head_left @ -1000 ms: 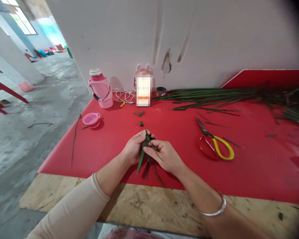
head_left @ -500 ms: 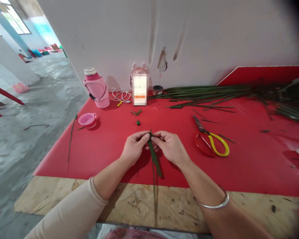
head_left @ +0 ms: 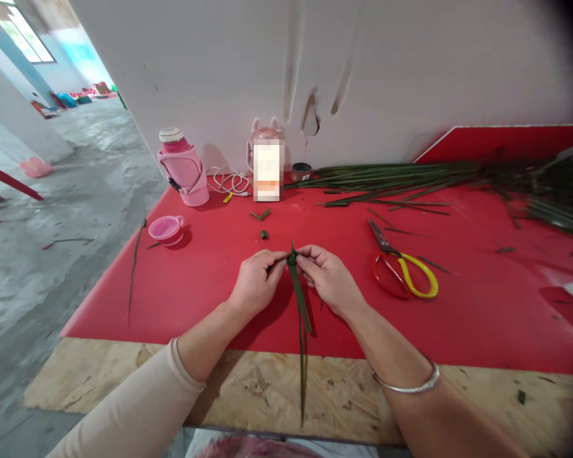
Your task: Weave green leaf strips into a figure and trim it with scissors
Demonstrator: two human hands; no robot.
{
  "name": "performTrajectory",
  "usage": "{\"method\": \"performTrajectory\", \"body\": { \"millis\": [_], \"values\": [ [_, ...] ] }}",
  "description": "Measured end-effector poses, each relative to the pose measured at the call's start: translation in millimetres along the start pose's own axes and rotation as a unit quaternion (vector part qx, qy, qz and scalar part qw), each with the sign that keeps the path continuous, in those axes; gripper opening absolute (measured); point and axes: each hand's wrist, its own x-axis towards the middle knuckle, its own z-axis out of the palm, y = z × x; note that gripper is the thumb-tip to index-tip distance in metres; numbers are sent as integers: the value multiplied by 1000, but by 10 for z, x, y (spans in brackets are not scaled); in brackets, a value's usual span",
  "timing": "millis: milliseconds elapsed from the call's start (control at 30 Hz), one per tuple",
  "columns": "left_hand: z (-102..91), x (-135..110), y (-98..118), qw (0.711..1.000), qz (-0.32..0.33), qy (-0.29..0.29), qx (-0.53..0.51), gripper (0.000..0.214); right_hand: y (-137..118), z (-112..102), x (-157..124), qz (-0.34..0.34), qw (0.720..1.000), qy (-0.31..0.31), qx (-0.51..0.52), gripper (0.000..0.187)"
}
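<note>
Between my two hands is a green leaf strip (head_left: 300, 296), folded into a small knot at its top, with long ends hanging toward the table's front edge. The fingertips of my left hand (head_left: 258, 280) pinch the knot from the left. From the other side, my right hand (head_left: 328, 275) pinches it with thumb and forefinger. Beyond my hands lie a small rolled leaf piece (head_left: 264, 235) and a bent leaf scrap (head_left: 260, 215). Scissors (head_left: 401, 266) with one red and one yellow handle loop rest to the right, blades partly shown.
A pink bottle (head_left: 185, 172) and a pink cup (head_left: 167, 229) stand at the left. A white cable (head_left: 228, 182), a blurred-out upright panel (head_left: 267, 168) and a small dark tin (head_left: 301, 172) line the back. Long leaves (head_left: 391, 173) lie at the back right on the red sheet (head_left: 210, 292).
My fingers have shifted on the knot, and more of it shows between the fingertips. The hanging ends have swung slightly to the right.
</note>
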Motion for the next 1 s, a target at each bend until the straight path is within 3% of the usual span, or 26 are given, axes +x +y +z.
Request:
{"method": "performTrajectory", "body": {
  "millis": [200, 367, 533, 800, 1000],
  "values": [
    [20, -15, -5, 1000, 4, 7, 21, 16, 31, 3, 21, -18, 999, 10, -31, 22],
    [7, -15, -27, 991, 65, -43, 110, 25, 28, 49, 27, -13, 999, 32, 9, 19],
    [-10, -8, -31, 983, 93, -55, 146, 26, 14, 45, 21, -47, 996, 72, -38, 15],
    [52, -13, -57, 998, -5, -35, 57, 28, -23, 70, 19, -83, 984, 101, -118, 10],
    [94, 7, -90, 998, -60, 0, -37, 27, 0, 84, -21, -194, 937, 131, -260, 12]
  ]
}}
